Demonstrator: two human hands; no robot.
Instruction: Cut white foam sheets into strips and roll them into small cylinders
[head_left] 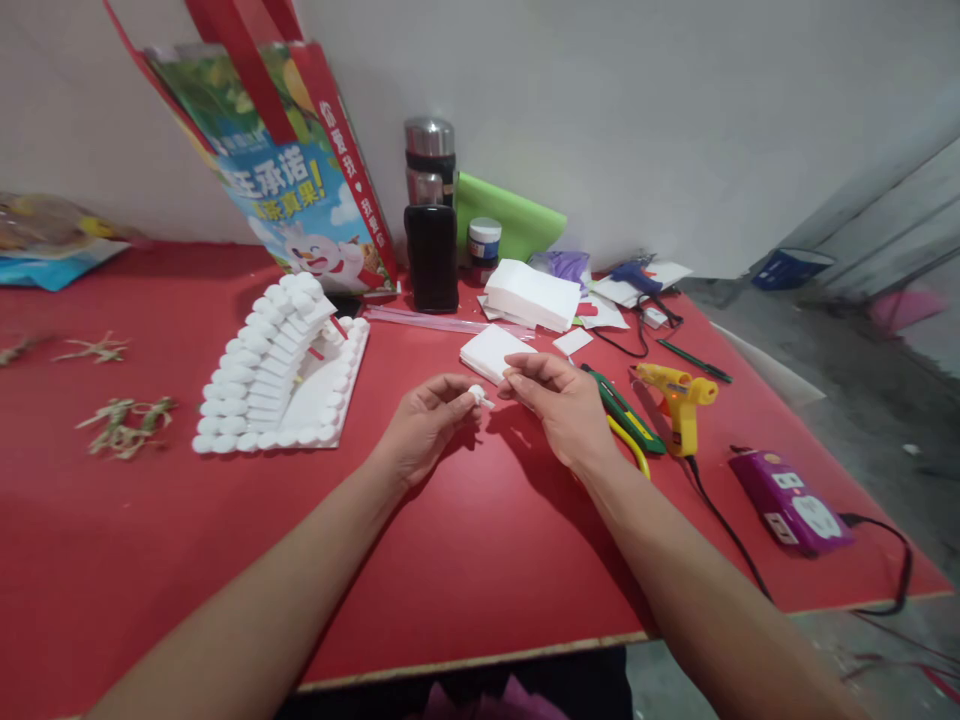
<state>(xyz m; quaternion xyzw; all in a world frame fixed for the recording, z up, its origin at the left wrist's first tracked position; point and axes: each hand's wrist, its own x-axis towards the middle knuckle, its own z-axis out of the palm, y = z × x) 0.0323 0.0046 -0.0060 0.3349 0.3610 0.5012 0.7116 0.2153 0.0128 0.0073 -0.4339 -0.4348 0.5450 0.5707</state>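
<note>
My left hand (427,428) pinches a small white piece (478,394) with a knobby top and a thin tip pointing right. Just across a narrow gap, my right hand (561,405) has thumb and index finger pressed together; whatever may be between them is too small to make out. Behind the fingers lies a stack of white cards (491,348). To the left stands a white model (274,375) with stair-like steps and a border of rounded white pads. A green cutter (626,412) lies by my right wrist, with a yellow glue gun (681,400) beyond it.
A purple power strip (791,500) and its cord occupy the right side of the red table (480,570). Knotted straw figures (127,425) lie left. At the back stand a printed bag (300,190), a thermos (430,150), a black case (432,260) and folded white paper (532,293).
</note>
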